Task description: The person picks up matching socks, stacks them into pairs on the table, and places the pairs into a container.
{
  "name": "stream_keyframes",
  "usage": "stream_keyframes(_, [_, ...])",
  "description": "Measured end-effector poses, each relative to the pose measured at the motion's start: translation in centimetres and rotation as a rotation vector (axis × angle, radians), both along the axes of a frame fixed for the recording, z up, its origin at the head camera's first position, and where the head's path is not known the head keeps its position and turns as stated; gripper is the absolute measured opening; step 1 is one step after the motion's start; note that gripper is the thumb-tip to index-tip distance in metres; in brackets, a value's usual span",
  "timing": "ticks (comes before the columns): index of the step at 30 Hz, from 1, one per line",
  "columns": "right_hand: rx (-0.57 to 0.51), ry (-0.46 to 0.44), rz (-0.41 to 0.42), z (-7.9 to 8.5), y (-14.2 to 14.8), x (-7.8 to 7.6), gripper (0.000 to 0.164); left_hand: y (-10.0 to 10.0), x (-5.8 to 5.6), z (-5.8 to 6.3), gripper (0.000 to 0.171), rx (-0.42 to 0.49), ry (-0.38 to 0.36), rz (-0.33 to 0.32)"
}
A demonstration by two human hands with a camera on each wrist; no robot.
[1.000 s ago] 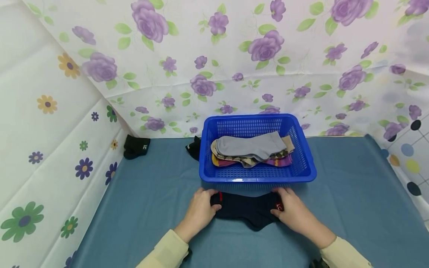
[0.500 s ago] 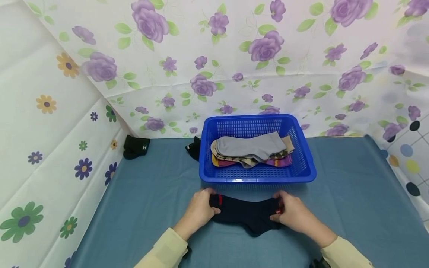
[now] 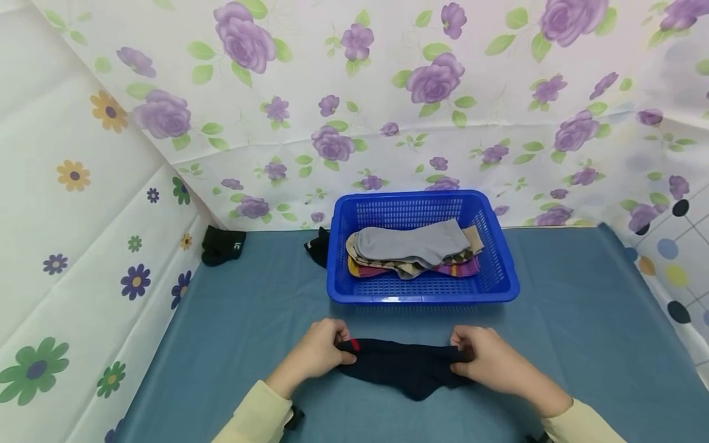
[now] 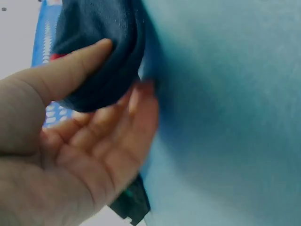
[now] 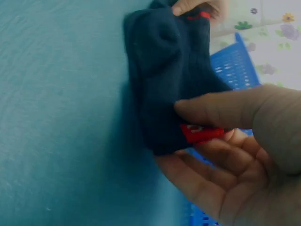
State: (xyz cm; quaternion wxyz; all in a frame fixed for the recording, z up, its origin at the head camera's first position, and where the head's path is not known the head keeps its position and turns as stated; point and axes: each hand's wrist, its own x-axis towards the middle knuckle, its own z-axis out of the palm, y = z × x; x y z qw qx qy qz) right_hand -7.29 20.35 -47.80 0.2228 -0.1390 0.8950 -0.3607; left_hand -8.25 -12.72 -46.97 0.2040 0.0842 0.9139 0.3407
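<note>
A dark navy sock [image 3: 404,364] with red marks is stretched sideways between both hands, in front of the basket. My left hand [image 3: 318,349] pinches its left end beside a red stripe, thumb on top and fingers beneath. At the other end, my right hand [image 3: 487,362] pinches the sock by thumb and fingers. In the right wrist view a red patch with white lettering [image 5: 200,133] shows by the right thumb. The left wrist view has the sock's end [image 4: 101,61] folded over the left fingers.
A blue plastic basket [image 3: 423,299] stands beyond the hands, holding a pile of folded socks, a grey one [image 3: 412,242] on top. One black sock [image 3: 223,245] lies at the back left corner, another black sock [image 3: 318,247] beside the basket. Flowered sheets hang behind and left.
Both hands have drawn the sock back toward the body, away from the basket. The left hand has also shifted slightly left. The red patch at the right end is now hidden in the head view.
</note>
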Motion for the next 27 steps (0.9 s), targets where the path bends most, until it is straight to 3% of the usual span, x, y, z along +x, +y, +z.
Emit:
stream_keyframes(6, [-0.06, 0.011, 0.009, 1.9, 0.4, 0.4, 0.029, -0.8, 0.0, 1.9, 0.023, 0.114, -0.013, -0.052])
stream_keyframes(12, [-0.073, 0.038, 0.006, 4.8, 0.9, 0.3, 0.03, -1.3, -0.4, 4.1, 0.025, 0.222, 0.001, -0.072])
stream_keyframes(16, [-0.105, 0.058, 0.024, 6.8, 1.5, -0.2, 0.021, -1.6, -0.9, 5.7, 0.022, 0.326, -0.022, -0.093])
stream_keyframes(21, [-0.102, 0.132, -0.007, 9.7, 2.3, -0.9, 0.013, -1.5, -2.1, 7.9, 0.02, 0.457, -0.052, -0.021])
stream_keyframes(27, [-0.027, 0.285, -0.023, 13.1, 2.6, -2.5, 0.023, -0.4, -3.6, 11.6, 0.019, 0.523, 0.033, 0.079])
